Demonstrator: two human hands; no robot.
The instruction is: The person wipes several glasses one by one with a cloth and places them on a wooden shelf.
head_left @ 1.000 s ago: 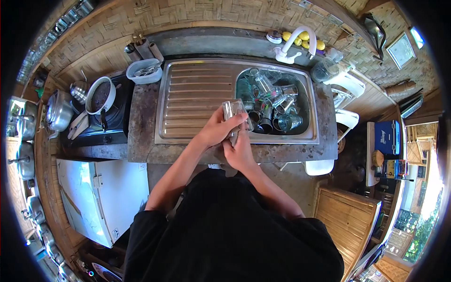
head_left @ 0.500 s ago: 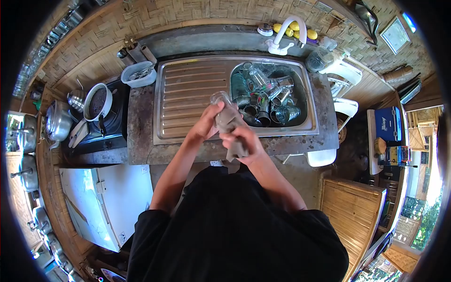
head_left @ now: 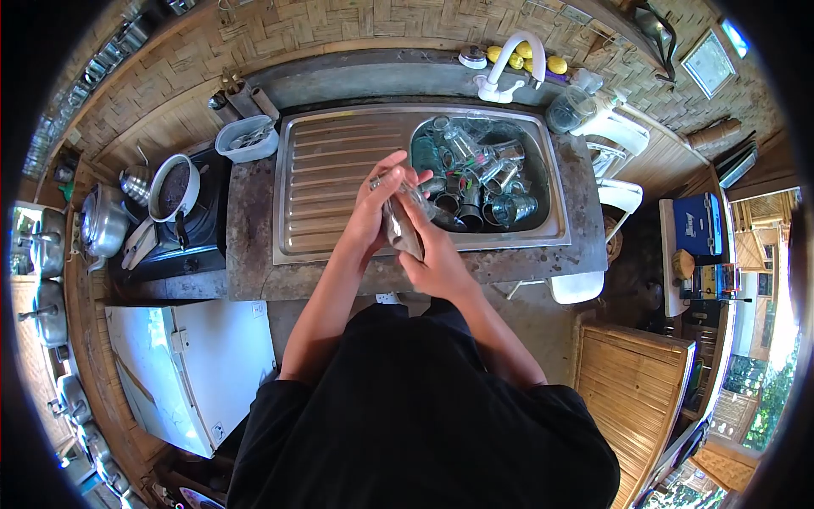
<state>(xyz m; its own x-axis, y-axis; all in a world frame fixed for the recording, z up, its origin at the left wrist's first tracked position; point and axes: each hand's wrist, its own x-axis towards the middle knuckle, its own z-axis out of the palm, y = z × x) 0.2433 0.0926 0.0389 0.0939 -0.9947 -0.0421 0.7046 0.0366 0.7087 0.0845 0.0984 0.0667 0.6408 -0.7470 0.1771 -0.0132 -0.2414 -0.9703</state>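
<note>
Over the front of the steel drainboard [head_left: 326,182], both hands are close together around a clear drinking glass with a grey-brown cloth [head_left: 402,227] bunched at it. My left hand [head_left: 370,208] closes on the glass from the left, its fingers curling over the far end. From the right, my right hand [head_left: 434,254] presses the cloth against the glass, fingers pointing up and left, thumb near the lower end. Fingers and cloth cover most of the glass. Just right of the hands, the sink basin [head_left: 555,199] holds piled glasses and mugs [head_left: 483,161].
A white faucet [head_left: 513,68] rises behind the basin, near yellow fruits [head_left: 555,64]. A plastic tub of cutlery [head_left: 246,140] stands left of the drainboard. Farther left are a saucepan [head_left: 175,187] on the stove and a kettle [head_left: 106,220]. A white chair [head_left: 619,195] stands at right.
The hands have drawn together and turned around the glass. The cloth that hung below the right hand is now gathered between the palms; the left fingers have moved up over the far end.
</note>
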